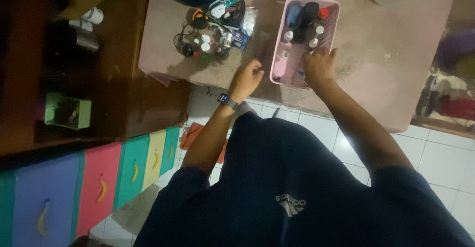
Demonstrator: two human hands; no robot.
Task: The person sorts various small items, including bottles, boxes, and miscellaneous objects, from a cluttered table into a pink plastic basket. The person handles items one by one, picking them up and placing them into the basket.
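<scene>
A pink slotted plastic basket (330,5) stands on a pinkish table (386,69) and holds several small bottles and jars. My right hand (319,66) rests inside the basket's near end, fingers down among the items; whether it grips one is hidden. My left hand (246,78), with a dark watch on the wrist, hovers over the table just left of the basket, fingers loosely curled and nothing visible in them.
A heap of small bottles, cables and packets (215,26) lies on the table's left part. A dark wooden shelf (114,78) with a green box (67,111) is at left. Below it stand coloured plastic drawers (99,187). White floor tiles (435,163) lie underneath.
</scene>
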